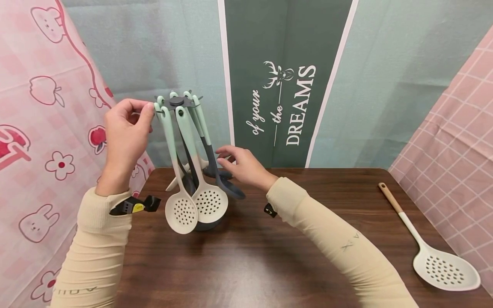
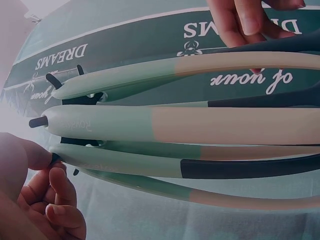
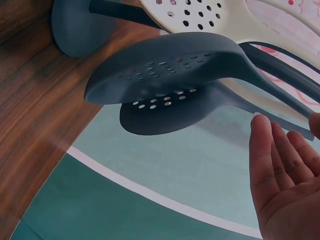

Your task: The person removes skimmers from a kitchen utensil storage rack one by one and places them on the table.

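Observation:
A dark utensil rack (image 1: 177, 102) stands at the left of the table, hung all round with kitchen tools on pale green handles. My left hand (image 1: 129, 124) is at its top edge; in the left wrist view, thumb and forefinger pinch a dark hook tip (image 2: 55, 158) at a handle's end. A cream skimmer (image 1: 182, 214) and a cream slotted turner (image 1: 209, 203) hang in front. On the right side hangs a dark slotted spoon (image 3: 165, 65), with another dark slotted spoon (image 3: 165, 117) behind it. Beside their handles is my right hand (image 1: 246, 167), its fingers loosely extended and holding nothing.
A cream slotted turner with a wooden handle (image 1: 444, 271) lies on the brown wooden table (image 1: 269, 261) at the far right. Printed cloth (image 1: 185, 55) hangs behind the table, with pink cloth walls at the left and right.

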A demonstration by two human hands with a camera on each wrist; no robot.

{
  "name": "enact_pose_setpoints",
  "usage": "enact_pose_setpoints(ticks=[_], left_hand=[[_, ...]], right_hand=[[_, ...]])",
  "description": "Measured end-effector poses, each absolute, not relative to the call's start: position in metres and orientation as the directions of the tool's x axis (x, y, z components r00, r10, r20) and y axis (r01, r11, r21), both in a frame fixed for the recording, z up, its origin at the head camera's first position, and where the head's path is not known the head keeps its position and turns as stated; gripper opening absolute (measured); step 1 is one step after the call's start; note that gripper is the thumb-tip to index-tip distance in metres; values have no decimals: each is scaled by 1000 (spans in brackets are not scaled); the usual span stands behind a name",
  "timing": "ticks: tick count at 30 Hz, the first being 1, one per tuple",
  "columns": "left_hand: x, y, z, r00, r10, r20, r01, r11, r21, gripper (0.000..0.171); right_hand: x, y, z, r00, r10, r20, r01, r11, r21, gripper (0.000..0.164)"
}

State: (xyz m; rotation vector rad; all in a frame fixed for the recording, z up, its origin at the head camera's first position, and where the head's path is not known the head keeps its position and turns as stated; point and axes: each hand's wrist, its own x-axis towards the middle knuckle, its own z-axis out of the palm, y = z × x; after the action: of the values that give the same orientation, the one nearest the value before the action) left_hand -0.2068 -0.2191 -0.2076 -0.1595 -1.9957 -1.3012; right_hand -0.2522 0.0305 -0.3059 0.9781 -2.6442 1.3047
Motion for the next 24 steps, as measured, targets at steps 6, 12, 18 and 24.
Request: enact_pose_setpoints(ticks=[6,12,18,24], left_hand=[[-208,-220,-208,-720,-277,636,473,475,742,19],[-208,-221,-209,-721,-284,632,470,470,747,16],[-208,-221,-207,-722,-289,628,462,475,749,16],[-209,-220,-206,-723,-287,628,462,475,749,16]], right_hand=[[-252,24,-308,-795,-535,284,-558,466,-686,32],[-252,20,-309,-781,-550,295,-581,467,-667,29],[-252,18,-309,-759,-577,302,-598,432,-675,22],[-252,18,-310,-753,-589,294,-586,395,-708,20]])
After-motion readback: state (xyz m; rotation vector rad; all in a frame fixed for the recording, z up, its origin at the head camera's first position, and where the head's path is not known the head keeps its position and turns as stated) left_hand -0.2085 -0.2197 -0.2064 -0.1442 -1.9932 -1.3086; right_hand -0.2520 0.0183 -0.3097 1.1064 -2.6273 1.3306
